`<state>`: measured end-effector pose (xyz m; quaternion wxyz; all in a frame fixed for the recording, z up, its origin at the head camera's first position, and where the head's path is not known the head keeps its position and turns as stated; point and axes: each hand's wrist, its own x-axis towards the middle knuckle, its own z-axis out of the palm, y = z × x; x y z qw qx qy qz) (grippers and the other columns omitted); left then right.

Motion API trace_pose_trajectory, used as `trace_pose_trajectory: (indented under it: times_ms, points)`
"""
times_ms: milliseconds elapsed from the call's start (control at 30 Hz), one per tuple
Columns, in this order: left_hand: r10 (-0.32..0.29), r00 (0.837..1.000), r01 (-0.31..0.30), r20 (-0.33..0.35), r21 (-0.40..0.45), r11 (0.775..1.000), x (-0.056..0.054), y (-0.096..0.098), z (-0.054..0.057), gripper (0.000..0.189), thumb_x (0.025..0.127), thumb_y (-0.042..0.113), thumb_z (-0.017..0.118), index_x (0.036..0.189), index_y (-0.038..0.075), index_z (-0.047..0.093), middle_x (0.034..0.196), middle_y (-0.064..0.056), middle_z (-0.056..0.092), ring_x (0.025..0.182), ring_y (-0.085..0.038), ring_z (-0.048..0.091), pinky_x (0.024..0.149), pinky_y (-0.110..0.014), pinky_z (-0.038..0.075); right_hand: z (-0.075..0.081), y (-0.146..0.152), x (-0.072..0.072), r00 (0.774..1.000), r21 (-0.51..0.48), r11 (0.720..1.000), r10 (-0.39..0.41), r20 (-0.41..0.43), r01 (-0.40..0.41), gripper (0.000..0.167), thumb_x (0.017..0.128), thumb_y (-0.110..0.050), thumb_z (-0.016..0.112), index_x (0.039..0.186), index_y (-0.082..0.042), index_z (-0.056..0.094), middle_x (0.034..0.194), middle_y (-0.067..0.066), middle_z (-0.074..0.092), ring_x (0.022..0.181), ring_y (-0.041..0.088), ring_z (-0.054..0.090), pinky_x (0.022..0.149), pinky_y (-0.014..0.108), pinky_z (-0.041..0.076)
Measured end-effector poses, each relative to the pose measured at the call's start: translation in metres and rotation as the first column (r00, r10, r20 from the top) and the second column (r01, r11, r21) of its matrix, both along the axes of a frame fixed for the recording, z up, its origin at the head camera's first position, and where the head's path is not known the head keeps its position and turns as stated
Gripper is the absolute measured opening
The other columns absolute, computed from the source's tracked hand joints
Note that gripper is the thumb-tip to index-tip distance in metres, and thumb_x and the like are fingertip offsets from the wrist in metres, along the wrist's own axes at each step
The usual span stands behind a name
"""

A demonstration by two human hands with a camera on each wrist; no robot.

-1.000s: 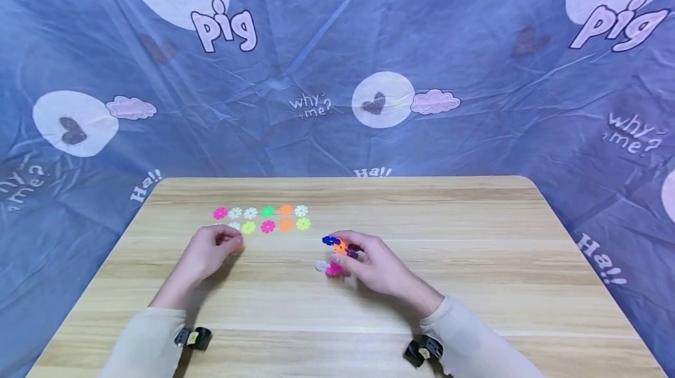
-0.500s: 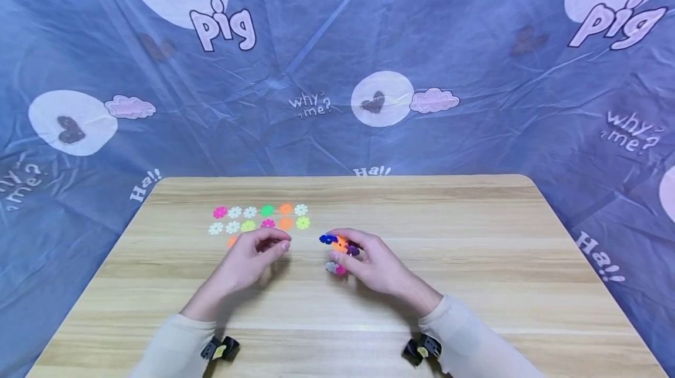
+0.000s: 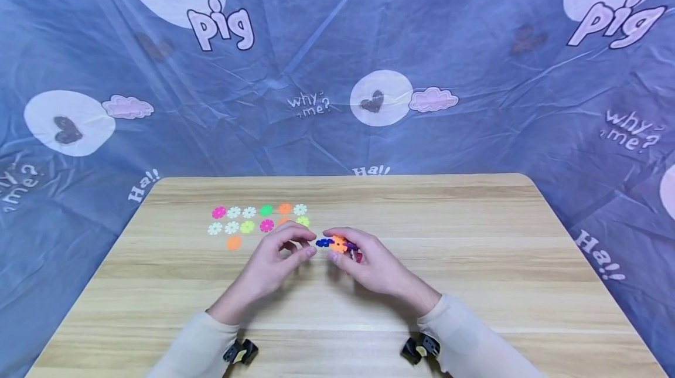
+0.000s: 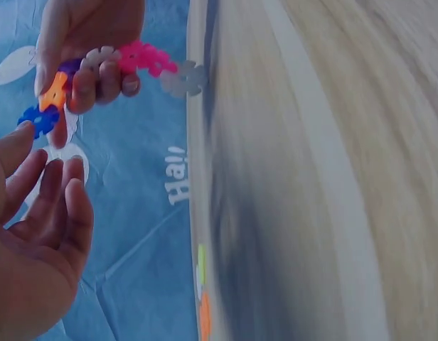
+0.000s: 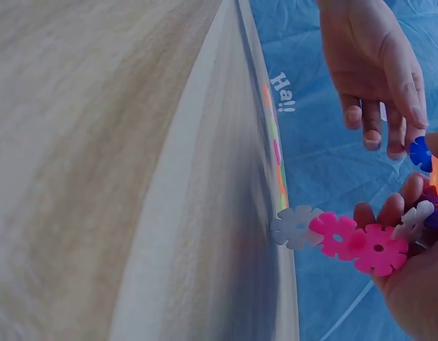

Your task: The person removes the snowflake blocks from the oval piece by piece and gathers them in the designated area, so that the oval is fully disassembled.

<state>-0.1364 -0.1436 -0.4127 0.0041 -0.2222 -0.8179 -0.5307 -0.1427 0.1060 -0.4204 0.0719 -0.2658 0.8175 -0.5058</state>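
My right hand grips a chain of interlocking flower-shaped plastic discs above the table. At its near end is a blue disc, joined to an orange disc and a purple one. White, pink and translucent grey discs trail from beneath the right fingers in the right wrist view. My left hand hovers close to the blue end, thumb and fingers loosely bent and apart. Its thumb tip is at the blue disc's edge; whether they touch I cannot tell. No disc shows between its fingers.
Loose flower discs lie in two rows at the back left of the wooden table, among them a pink disc and a green disc. A single orange disc lies in front. A blue printed cloth hangs behind.
My left hand has moved right, from the front orange disc to beside the blue end of the chain. The chain's pink and grey end has shifted under my right hand, mostly hidden from the head view.
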Motion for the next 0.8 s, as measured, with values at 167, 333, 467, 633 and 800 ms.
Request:
trace_pose_trajectory:
  times_ms: [167, 333, 467, 633, 800]
  points:
    - [0.009, 1.0, -0.008, -0.026, 0.015, 1.0, 0.001, 0.01, 0.0, 0.02, 0.097, 0.007, 0.079, 0.117, 0.006, 0.077, 0.112, -0.008, 0.076, 0.092, -0.005, 0.065, 0.08, -0.024, 0.059, 0.0, -0.001, -0.001, 1.0, 0.003, 1.0, 0.015, -0.012, -0.015, 0.044, 0.105, -0.023, 0.071, 0.147, -0.013, 0.064, 0.14, 0.006, 0.072, 0.12, 0.02, 0.069, 0.104, 0.037, 0.057]
    - [0.028, 0.999, -0.027, -0.037, 0.027, 0.999, 0.002, 0.016, -0.002, 0.019, 0.097, 0.009, 0.08, 0.116, 0.008, 0.078, 0.112, -0.006, 0.078, 0.093, -0.006, 0.067, 0.081, -0.025, 0.059, -0.001, -0.002, -0.002, 0.999, 0.0, 0.999, 0.035, -0.018, -0.035, 0.044, 0.106, -0.028, 0.069, 0.148, -0.015, 0.064, 0.14, 0.004, 0.072, 0.124, 0.021, 0.069, 0.107, 0.038, 0.056]
    - [0.037, 0.998, -0.035, -0.041, 0.042, 0.998, 0.002, 0.018, -0.003, 0.017, 0.097, 0.011, 0.08, 0.114, 0.009, 0.08, 0.112, -0.005, 0.079, 0.095, -0.007, 0.068, 0.082, -0.025, 0.058, -0.002, -0.003, -0.002, 0.999, -0.005, 0.999, 0.043, -0.029, -0.043, 0.044, 0.106, -0.029, 0.069, 0.147, -0.014, 0.064, 0.14, 0.004, 0.072, 0.124, 0.021, 0.07, 0.108, 0.038, 0.056]
    - [0.037, 0.999, -0.034, -0.034, 0.076, 0.997, 0.003, 0.02, -0.005, 0.014, 0.097, 0.01, 0.08, 0.11, 0.008, 0.082, 0.111, -0.007, 0.08, 0.095, -0.007, 0.069, 0.08, -0.025, 0.058, -0.003, -0.004, -0.003, 0.998, -0.008, 0.999, 0.052, -0.038, -0.052, 0.045, 0.106, -0.027, 0.07, 0.147, -0.013, 0.064, 0.131, 0.003, 0.074, 0.11, 0.016, 0.07, 0.095, 0.03, 0.058]
    - [0.052, 0.998, -0.049, -0.04, 0.076, 0.996, 0.004, 0.02, -0.005, 0.011, 0.095, 0.009, 0.081, 0.105, 0.007, 0.083, 0.107, -0.007, 0.081, 0.088, -0.007, 0.068, 0.076, -0.025, 0.058, -0.001, -0.003, -0.003, 0.999, 0.013, 0.999, 0.036, 0.011, -0.036, 0.052, 0.104, -0.027, 0.071, 0.152, -0.01, 0.059, 0.141, 0.009, 0.07, 0.116, 0.019, 0.069, 0.1, 0.032, 0.058]
